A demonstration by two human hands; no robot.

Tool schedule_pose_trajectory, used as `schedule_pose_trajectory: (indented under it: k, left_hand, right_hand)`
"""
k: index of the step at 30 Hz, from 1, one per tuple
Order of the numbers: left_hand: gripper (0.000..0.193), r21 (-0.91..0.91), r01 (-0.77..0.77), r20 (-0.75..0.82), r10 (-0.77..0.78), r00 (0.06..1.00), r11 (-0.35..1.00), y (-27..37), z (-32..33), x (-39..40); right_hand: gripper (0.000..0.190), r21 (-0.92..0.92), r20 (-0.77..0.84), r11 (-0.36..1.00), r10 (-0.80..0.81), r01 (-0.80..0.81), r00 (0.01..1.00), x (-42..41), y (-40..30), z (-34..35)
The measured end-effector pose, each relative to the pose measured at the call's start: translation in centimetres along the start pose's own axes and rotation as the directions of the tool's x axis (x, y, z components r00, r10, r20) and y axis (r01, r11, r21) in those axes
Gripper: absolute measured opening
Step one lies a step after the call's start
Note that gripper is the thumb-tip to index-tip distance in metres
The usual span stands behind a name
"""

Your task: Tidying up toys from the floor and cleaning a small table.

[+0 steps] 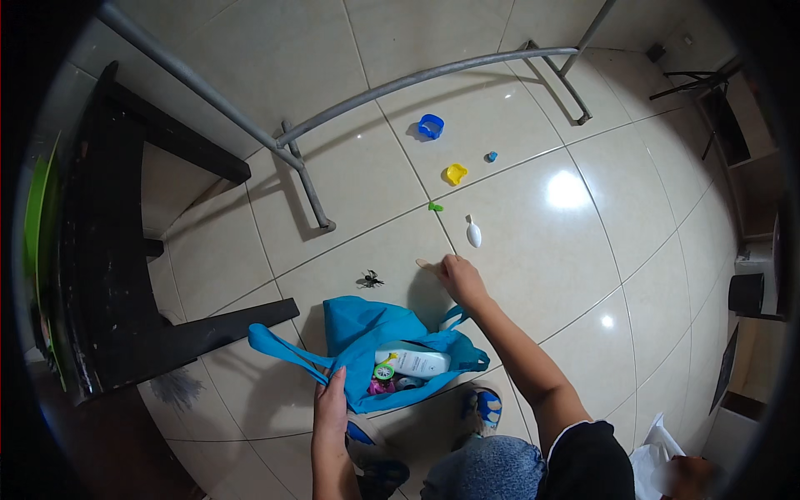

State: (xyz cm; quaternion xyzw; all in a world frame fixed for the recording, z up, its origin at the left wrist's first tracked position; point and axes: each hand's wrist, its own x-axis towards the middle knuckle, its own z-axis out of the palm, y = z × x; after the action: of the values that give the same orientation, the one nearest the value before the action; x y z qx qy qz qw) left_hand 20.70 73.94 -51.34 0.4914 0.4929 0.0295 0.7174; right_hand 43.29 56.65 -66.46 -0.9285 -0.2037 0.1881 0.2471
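Note:
My left hand [331, 394] grips the rim of a blue fabric tote bag [362, 325] near the base of one handle. The bag's mouth gapes toward me, showing a white plastic bottle [412, 364] with writing, a round green-rimmed item [384, 372] and something pink [380, 387]. Beyond the bag, just over the floor, my right hand [462, 278] pinches a small flat tan stick [426, 264], seemingly wooden; its other end is hidden by my fingers. A white plastic spoon [474, 234] with a short handle lies past that hand. Left of it is a black toy spider [370, 279].
On the tiled floor lie a green piece [435, 207], a yellow bear-shaped cutter [456, 174], a small blue item [492, 157] and a blue cutter [430, 127]. A grey metal frame [400, 86] spans behind them. Black wooden furniture [112, 250] stands left; shelving [753, 225] lines the right.

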Motion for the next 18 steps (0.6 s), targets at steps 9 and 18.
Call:
schedule_pose_trajectory:
  k: [9,18]
  left_hand:
    - [0.029,0.013,0.002,0.016,-0.003,1.0,1.0,0.3,0.6,0.3]
    - [0.036,-0.004,0.013,-0.069,-0.013,0.998,1.0,1.5,2.2,1.4]
  right_hand:
    - [0.013,0.053,-0.139,0.999,0.016,-0.009,0.99,1.4,-1.0,2.8]
    - [0.017,0.615,-0.314,0.665,-0.285,0.423,0.906,-8.8,-9.7,-6.8]
